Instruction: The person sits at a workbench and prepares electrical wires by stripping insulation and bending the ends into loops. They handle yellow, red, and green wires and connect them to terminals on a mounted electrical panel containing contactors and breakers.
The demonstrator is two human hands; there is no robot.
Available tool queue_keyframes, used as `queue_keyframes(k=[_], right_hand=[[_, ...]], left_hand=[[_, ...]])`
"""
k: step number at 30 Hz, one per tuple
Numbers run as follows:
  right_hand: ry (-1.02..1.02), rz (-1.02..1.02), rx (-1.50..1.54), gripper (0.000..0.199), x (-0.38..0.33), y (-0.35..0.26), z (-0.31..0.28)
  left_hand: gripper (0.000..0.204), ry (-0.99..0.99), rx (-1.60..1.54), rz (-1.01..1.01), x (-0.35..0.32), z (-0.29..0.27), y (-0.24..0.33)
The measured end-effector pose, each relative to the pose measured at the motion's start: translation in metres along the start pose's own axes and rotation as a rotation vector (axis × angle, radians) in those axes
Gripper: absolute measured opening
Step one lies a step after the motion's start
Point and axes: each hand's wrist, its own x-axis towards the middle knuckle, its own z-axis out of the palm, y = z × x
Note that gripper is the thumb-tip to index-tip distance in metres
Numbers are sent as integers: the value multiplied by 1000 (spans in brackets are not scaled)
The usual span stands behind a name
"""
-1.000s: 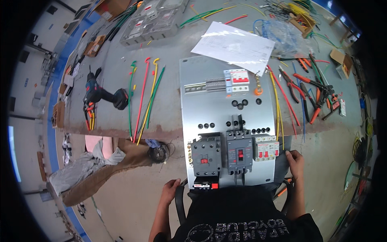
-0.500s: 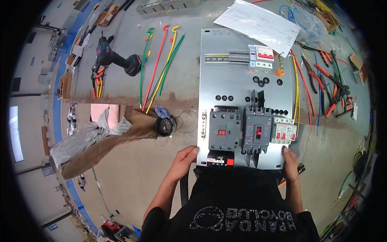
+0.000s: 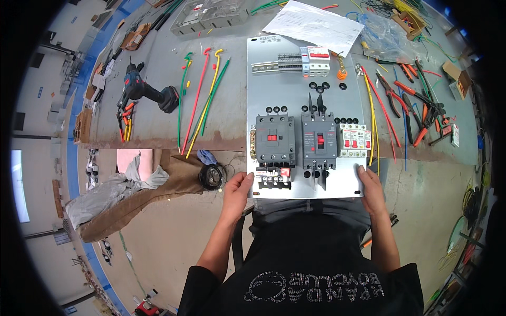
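A silvery metal mounting plate (image 3: pixel 295 189) lies partly on the bench and juts out over its near edge. My left hand (image 3: pixel 237 190) grips its near left corner, and my right hand (image 3: pixel 372 190) is closed on the near right corner. Mounted on the plate are a dark grey contactor (image 3: pixel 275 141), a small relay (image 3: pixel 273 178) just below it, a moulded-case circuit breaker (image 3: pixel 320 138) with dark upright barriers, and white miniature breakers (image 3: pixel 354 143). Farther up sit a terminal block (image 3: pixel 290 62) and another white breaker (image 3: pixel 318 63). An orange insulator (image 3: pixel 342 75) stands near the right edge.
Left on the bench are a cordless drill (image 3: pixel 145 89) and cut coloured wires (image 3: pixel 196 105). Papers (image 3: pixel 311 26) overlap the plate's far edge. To the right lie pliers (image 3: pixel 389 95) and other hand tools. A cloth-draped item (image 3: pixel 132 184) stands below the bench edge.
Both hands have moved the plate away from my body, farther onto the bench. A gap now shows between its near edge and my shirt. The camera view has shifted slightly too.
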Motion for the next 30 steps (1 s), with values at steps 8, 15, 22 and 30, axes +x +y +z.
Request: queue_keyframes(k=[8, 15, 22, 30], right_hand=[[9, -48, 3, 40, -7, 7, -1], [0, -48, -28, 40, -9, 7, -8], [-2, -68, -63, 41, -9, 8, -11], [-42, 66, -191, 35, -23, 9, -21]], left_hand=[[26, -27, 10, 31, -7, 4, 4], [32, -61, -5, 35, -7, -2, -6], [34, -91, 32, 3, -11, -7, -5], [32, -49, -312, -172, -23, 7, -12]])
